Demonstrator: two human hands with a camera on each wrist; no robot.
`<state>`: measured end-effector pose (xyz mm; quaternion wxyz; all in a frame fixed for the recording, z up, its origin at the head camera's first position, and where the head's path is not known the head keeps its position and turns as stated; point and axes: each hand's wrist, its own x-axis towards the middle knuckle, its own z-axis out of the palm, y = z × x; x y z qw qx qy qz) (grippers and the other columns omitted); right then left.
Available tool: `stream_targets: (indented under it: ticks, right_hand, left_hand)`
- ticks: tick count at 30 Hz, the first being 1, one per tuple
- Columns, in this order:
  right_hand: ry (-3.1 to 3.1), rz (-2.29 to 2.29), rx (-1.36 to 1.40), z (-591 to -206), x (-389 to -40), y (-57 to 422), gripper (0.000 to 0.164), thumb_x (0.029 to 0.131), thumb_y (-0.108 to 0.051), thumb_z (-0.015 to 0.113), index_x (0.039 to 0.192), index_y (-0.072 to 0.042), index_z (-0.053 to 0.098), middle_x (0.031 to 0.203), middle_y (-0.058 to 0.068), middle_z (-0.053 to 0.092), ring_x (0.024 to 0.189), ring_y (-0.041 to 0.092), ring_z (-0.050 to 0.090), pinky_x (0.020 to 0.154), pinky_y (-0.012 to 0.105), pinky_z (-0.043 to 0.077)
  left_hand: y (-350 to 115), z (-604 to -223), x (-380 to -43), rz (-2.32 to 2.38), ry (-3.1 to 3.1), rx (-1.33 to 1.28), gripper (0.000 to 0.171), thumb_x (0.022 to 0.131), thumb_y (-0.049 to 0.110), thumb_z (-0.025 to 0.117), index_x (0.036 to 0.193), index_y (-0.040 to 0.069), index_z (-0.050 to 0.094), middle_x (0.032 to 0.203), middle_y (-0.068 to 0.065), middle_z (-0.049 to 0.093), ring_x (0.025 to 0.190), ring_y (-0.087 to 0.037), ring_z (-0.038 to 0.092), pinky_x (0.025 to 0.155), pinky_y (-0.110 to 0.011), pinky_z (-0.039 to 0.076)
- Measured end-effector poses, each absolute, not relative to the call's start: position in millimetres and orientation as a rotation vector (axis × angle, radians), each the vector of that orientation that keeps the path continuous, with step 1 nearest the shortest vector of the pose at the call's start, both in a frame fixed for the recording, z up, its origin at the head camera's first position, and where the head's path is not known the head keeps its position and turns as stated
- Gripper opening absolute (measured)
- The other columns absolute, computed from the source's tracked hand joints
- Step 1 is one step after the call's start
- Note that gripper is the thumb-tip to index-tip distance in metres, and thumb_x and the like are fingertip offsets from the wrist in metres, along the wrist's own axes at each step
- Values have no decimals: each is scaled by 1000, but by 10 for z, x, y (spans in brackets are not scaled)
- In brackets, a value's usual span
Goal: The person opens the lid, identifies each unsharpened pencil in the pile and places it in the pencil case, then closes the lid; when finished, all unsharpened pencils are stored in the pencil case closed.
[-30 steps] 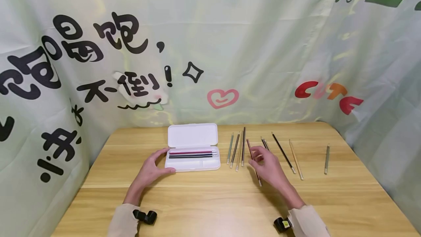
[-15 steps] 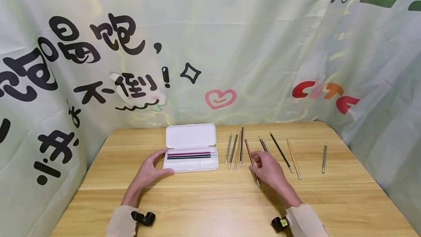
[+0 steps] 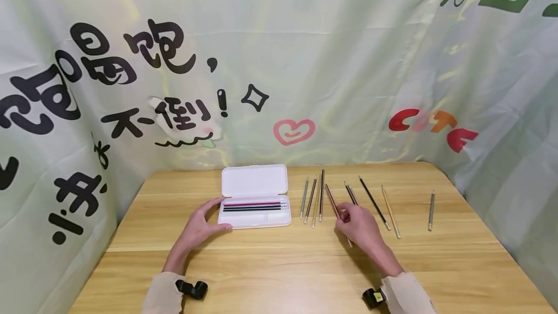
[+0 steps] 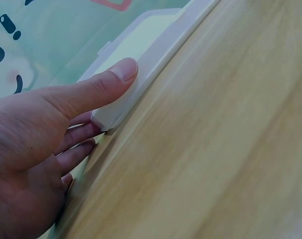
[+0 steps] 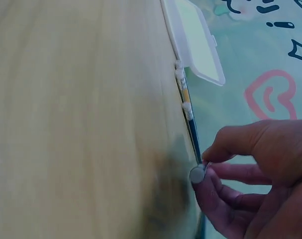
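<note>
A white pencil case [image 3: 244, 220] lies on the table with its lid [image 3: 255, 181] folded back; red and dark pencils [image 3: 253, 206] lie lengthwise inside. My left hand [image 3: 198, 227] holds the case's left end, thumb at the front edge and fingers around the far side. In the left wrist view the thumb [image 4: 103, 88] lies along the case's front wall [image 4: 146, 82]. My right hand [image 3: 359, 224] pinches a dark red pencil [image 3: 331, 196] between thumb and fingers. Its round eraser end [image 5: 196, 175] faces the camera in the right wrist view.
Several pencils [image 3: 315, 200] lie side by side between the case and my right hand. Others lie to its right: a black one [image 3: 375, 202], a natural wood one [image 3: 391, 211] and a grey-green one [image 3: 431, 211]. A printed curtain [image 3: 348, 76] hangs behind the table.
My right hand has closed its fingers on the dark red pencil and shifted it slightly, its eraser end moving right. The left hand stays on the case.
</note>
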<state>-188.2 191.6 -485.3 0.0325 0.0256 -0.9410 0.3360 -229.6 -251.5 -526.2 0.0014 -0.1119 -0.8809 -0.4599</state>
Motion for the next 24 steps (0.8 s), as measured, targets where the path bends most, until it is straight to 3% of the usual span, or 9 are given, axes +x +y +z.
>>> stream_targets:
  ticks: [6,10,17,24]
  right_hand:
    - [-2824,1109,114,-4834,-1885,1864,21,84,3,70,105,2,71,82,2,66,71,13,61,58,23,53]
    - [-2763,1176,227,-4855,-1895,1787,17,87,3,70,104,0,71,83,1,66,72,13,62,61,22,55]
    - [-2679,1267,322,-4913,-1936,1662,14,93,4,68,105,-2,71,85,6,67,68,13,57,54,24,51]
    - [-2604,1244,289,-4904,-2029,1491,13,94,3,70,98,-8,74,88,5,69,77,16,62,66,27,54]
  left_hand:
    - [-2528,-5274,-2297,-1428,-2777,-344,95,72,41,94,152,13,51,157,-18,44,146,-43,34,118,-66,22]
    - [-2532,-5280,-2306,-1425,-2779,-342,94,73,41,94,152,14,51,157,-19,44,146,-44,34,118,-67,22]
    - [-2516,-5289,-2310,-1450,-2768,-342,91,73,38,94,151,15,52,157,-18,44,146,-44,34,117,-68,22]
    - [-2517,-5271,-2298,-1457,-2760,-346,91,73,37,94,151,15,53,157,-17,44,146,-43,34,117,-68,22]
